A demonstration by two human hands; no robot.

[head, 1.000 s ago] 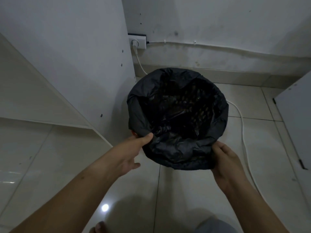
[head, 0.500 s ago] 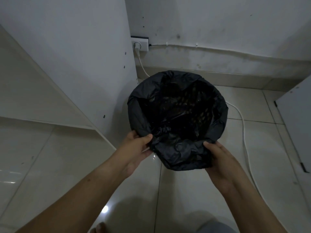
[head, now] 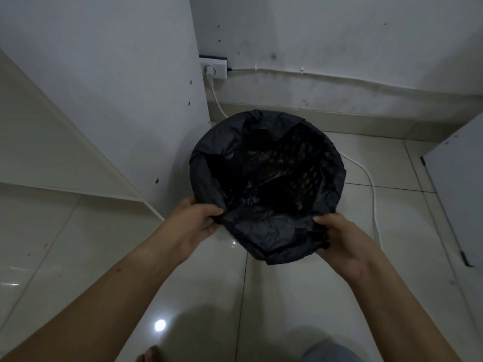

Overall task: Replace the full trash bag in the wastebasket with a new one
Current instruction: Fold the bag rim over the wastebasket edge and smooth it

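A round wastebasket stands on the tiled floor in the corner, lined with a black trash bag point(head: 264, 231) folded over its rim. Its perforated inner wall point(head: 300, 163) shows through the bag on the far right side. My left hand point(head: 194, 220) pinches the bag's edge at the near left of the rim. On the near right, my right hand point(head: 342, 239) grips the bag's folded edge. The basket's outside is hidden under the bag.
A white cabinet panel point(head: 117, 100) stands to the left of the basket. A wall socket point(head: 213, 69) holds a plug, and its white cable point(head: 371, 184) runs along the floor right of the basket. Another white panel point(head: 460, 184) stands at the right.
Both hands have closed in on the bag's near edge and gripped it, pulling the fold lower over the rim. The view has shifted slightly.
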